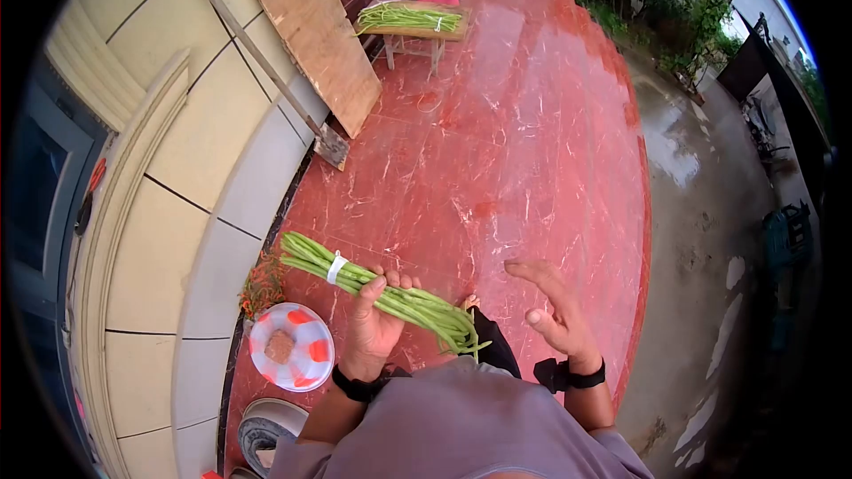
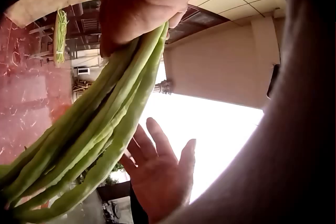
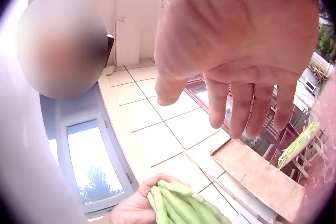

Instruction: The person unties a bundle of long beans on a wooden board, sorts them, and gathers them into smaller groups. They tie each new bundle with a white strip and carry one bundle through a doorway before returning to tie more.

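Note:
My left hand (image 1: 376,323) grips a bundle of long green beans (image 1: 417,306) around its middle, thumb on top. A white band (image 1: 336,268) wraps the bundle near its far left end, while the loose ends droop to the right in front of my shirt. In the left wrist view the beans (image 2: 105,124) hang down from the fist. My right hand (image 1: 559,315) is held in the air to the right of the bundle, apart from it. Its fingers (image 3: 242,106) are spread and relaxed, with nothing in the palm.
More green beans (image 1: 404,17) lie tied on a board-topped stool at the back. A plywood sheet (image 1: 311,31) and a shovel (image 1: 332,147) lean against the left wall. Below me at left stands a red-and-white bowl (image 1: 318,334) holding a brown block. Red tiled floor (image 1: 524,160) stretches ahead.

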### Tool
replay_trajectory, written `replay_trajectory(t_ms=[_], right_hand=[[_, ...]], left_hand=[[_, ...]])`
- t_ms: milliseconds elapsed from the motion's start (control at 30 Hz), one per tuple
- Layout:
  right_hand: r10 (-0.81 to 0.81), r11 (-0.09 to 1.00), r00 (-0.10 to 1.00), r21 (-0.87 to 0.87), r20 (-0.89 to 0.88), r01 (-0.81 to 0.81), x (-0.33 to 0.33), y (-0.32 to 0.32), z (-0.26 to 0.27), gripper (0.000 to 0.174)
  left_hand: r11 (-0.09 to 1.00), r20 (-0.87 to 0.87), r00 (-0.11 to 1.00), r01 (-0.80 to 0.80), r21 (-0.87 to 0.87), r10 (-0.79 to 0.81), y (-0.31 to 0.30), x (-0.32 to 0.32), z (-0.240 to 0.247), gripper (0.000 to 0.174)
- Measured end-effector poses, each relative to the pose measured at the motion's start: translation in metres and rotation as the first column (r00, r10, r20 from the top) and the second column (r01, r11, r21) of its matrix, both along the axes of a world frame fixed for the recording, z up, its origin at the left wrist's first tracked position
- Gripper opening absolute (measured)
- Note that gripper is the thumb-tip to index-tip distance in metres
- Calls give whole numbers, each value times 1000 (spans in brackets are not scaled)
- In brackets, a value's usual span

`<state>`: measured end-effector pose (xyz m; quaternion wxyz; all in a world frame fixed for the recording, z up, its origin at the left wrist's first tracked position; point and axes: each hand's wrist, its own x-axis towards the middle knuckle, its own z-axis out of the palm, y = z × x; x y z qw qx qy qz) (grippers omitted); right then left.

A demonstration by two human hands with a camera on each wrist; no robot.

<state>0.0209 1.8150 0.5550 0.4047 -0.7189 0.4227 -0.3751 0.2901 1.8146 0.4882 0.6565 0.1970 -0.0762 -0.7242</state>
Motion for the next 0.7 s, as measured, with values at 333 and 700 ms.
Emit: replay_trajectory(t_ms=[333,700], right_hand=[[456,845,837,-441,304,-300,-53,-218,175,76],[574,798,623,-534,531,-280,-11,-492,164,58]], left_hand=[[968,270,929,-241,-74,252,-211,-60,56,18],[981,251,950,-170,-88,187,-502,-108,32,18]])
